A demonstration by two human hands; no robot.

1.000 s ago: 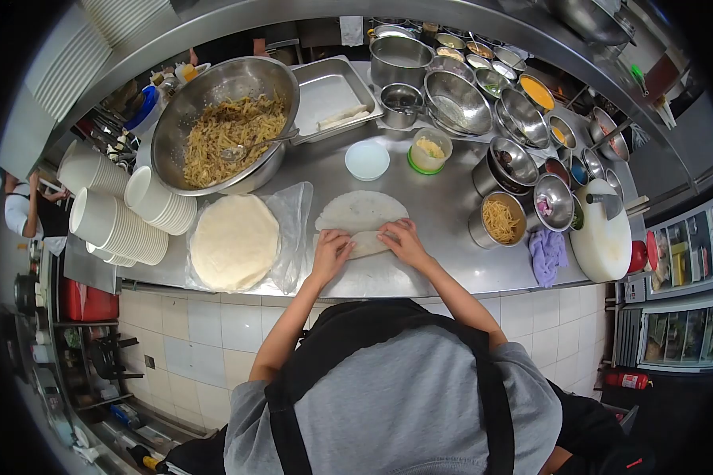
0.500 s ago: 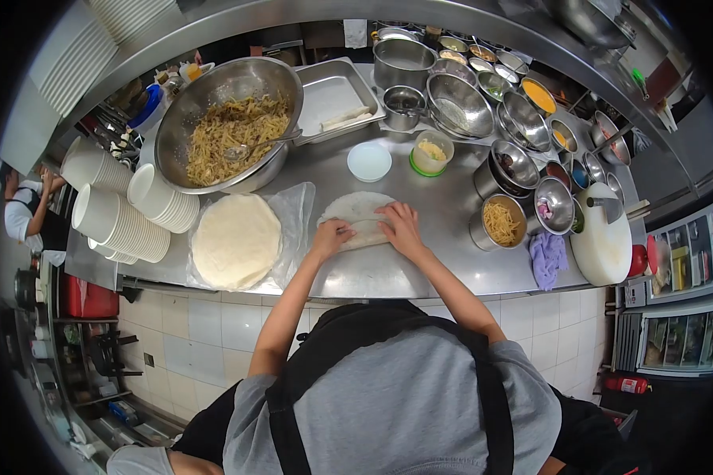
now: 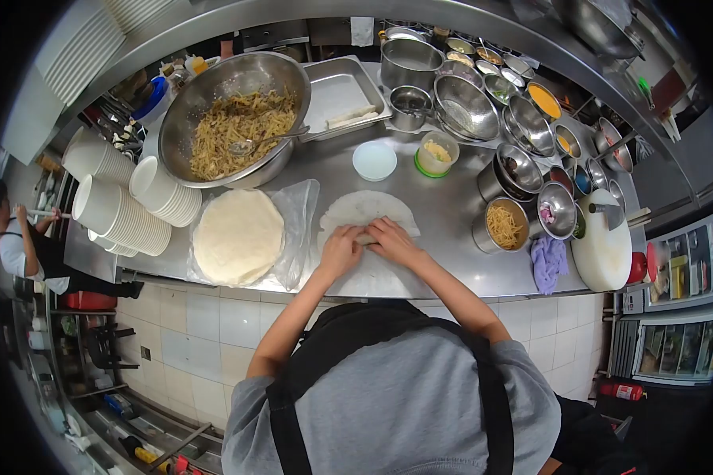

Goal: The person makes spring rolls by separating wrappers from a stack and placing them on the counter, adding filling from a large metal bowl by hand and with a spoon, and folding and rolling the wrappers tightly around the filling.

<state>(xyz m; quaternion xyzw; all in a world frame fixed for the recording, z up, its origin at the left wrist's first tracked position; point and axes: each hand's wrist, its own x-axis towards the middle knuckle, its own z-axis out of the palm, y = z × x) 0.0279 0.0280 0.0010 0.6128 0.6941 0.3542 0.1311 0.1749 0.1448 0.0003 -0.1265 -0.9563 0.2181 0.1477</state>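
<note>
A thin, round, whitish spring roll wrapper (image 3: 364,207) lies on the steel table in front of me, its near side folded over. My left hand (image 3: 341,248) grips the folded part with curled fingers. Close beside it, my right hand (image 3: 394,241) has its fingers bent over the same fold. Whatever is inside the fold is hidden under my fingers. Left of my hands, a stack of round wrappers (image 3: 239,236) rests on a clear plastic sheet (image 3: 297,222). Beyond the wrapper stand a small pale bowl (image 3: 374,161) and a green-based tub (image 3: 435,153) holding something yellow.
A large steel bowl (image 3: 173,119) of shredded filling with a spoon stands back left, beside a metal tray (image 3: 325,75) holding finished-looking rolls (image 3: 352,117). Stacked white tubs (image 3: 119,214) line the left; steel bowls and a pot of yellow strips (image 3: 503,225) stand right. Another person (image 3: 25,245) is far left.
Both hands have come closer together over the wrapper's near part, the right one moving left and towards me. The person at far left now shows more fully, holding a stick-like thing.
</note>
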